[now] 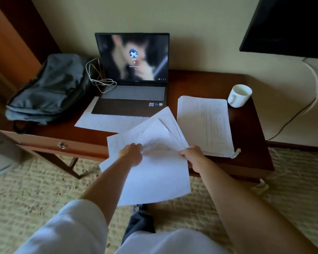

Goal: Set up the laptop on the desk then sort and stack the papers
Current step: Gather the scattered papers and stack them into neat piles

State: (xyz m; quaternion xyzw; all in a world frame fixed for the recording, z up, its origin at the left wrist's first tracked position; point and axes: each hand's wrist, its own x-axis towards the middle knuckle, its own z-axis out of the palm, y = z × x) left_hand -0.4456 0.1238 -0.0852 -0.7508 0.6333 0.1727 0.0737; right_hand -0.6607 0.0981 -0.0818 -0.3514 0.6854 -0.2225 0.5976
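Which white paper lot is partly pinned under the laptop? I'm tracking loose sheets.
The single white sheet under the open grey laptop; the thick stack lies free, the fanned sheets are held.

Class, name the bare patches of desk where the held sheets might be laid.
Bare wood shows between the laptop and the paper stack, and along the desk edge below the mug. Left is crowded: backpack, cable, loose sheet.

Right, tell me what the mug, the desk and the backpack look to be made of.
Mug: glazed ceramic by the look, plain white with a soft sheen and a thick rim.
Desk: dark reddish-brown wood or wood veneer with a glossy finish; its top mirrors the light. Solid or veneer cannot be told.
Backpack: grey woven fabric, probably synthetic; matte, slumped and creased, with dark seams.
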